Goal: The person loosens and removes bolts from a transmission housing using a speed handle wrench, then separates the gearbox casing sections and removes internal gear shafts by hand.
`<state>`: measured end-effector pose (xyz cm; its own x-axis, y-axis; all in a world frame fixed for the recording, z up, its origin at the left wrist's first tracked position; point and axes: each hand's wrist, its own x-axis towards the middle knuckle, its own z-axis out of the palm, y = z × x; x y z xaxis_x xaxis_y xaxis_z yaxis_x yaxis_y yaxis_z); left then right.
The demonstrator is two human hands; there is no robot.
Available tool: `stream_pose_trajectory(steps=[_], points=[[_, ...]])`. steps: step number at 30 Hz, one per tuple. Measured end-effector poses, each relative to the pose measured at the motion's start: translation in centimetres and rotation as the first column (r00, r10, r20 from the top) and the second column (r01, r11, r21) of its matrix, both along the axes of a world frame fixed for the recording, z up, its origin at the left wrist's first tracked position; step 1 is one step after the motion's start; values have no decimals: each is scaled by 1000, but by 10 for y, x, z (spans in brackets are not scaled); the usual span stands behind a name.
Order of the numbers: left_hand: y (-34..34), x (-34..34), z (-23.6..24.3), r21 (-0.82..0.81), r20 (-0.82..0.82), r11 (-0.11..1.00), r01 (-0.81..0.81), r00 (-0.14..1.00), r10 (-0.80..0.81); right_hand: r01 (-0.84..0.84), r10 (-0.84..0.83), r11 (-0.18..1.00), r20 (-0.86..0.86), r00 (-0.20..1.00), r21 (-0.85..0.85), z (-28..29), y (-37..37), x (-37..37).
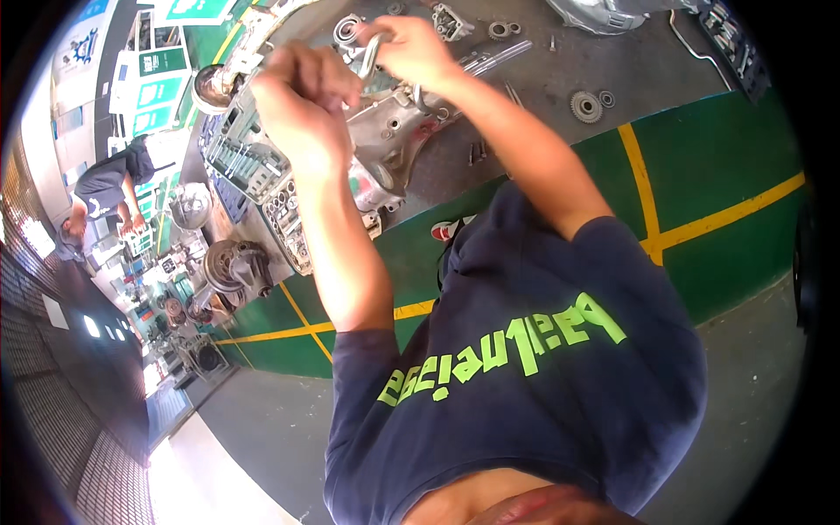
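My right hand (pixel 409 54) is closed on a curved grey metal piece (pixel 373 56) and holds it above the bench. Left of it, my left hand (pixel 306 80) has its fingers curled and blurred by motion; whatever is in them is hidden. Beneath both hands lies a cast metal gearbox housing (pixel 398 131) with holes in its face. A second curved metal part (pixel 423 100) sits at the housing's upper edge, just under my right wrist.
Loose gears (pixel 586 107), a ring bearing (pixel 347 29), metal rods (pixel 503 58) and bolts (pixel 477 153) lie about the dark bench top. Toolbox trays (pixel 254 166) stand to the left. A co-worker (pixel 114 188) stands farther left, near a brake disc assembly (pixel 229 267).
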<state>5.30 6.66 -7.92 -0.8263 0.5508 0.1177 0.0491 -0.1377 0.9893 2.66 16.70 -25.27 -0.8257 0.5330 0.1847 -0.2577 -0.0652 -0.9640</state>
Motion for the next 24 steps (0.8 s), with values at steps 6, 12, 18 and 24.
stream_pose_trajectory(steps=[6, 12, 18, 24], points=[[22, -27, -5, 8, 8, 994, -111, 994, 111, -67, 64, 994, -48, 997, -84, 8, 11, 73], [40, -30, -9, 15, 13, 999, -29, 999, 29, -106, 100, 987, 56, 993, 118, 25, -39, 138], [36, -29, -9, -1, 62, 1000, 23, 998, -23, -81, 147, 907, -129, 981, 413, 20, -100, 109], [54, -9, -20, -32, 22, 983, 182, 983, -181, 186, -225, 950, 136, 965, 252, 22, -58, 4]])
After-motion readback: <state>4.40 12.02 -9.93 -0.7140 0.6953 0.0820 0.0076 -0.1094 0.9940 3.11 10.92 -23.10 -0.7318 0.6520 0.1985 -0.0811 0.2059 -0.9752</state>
